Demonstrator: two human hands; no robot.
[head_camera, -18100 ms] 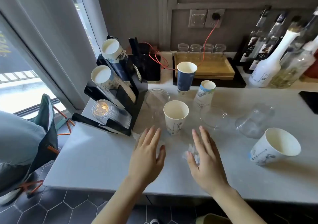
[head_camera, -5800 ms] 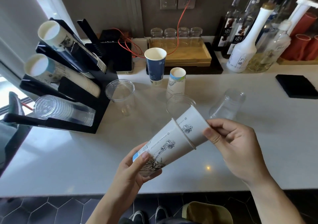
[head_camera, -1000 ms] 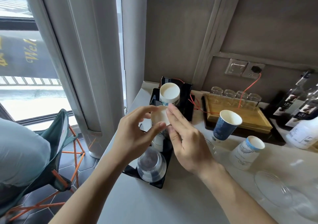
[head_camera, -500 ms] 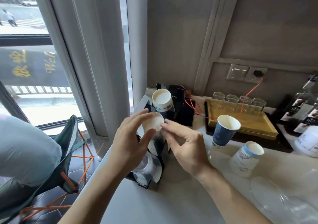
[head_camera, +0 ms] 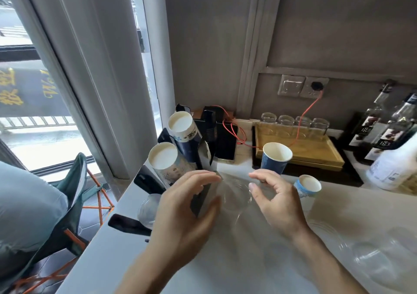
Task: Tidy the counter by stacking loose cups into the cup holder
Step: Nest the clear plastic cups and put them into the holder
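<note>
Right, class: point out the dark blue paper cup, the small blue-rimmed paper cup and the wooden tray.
dark blue paper cup (head_camera: 273, 164): head view, on its outer side wall.
small blue-rimmed paper cup (head_camera: 309, 183): head view, inside its open mouth.
wooden tray (head_camera: 316, 147): head view, on its bare floor.

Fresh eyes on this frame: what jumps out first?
Two bare hands hover over the pale counter, the left hand and right hand flanking a clear plastic cup, neither plainly holding it. To their left, a black cup holder shows two stacks of white paper cups, mouths towards the camera. Behind the right hand stands a blue paper cup, before a wooden tray.
</note>
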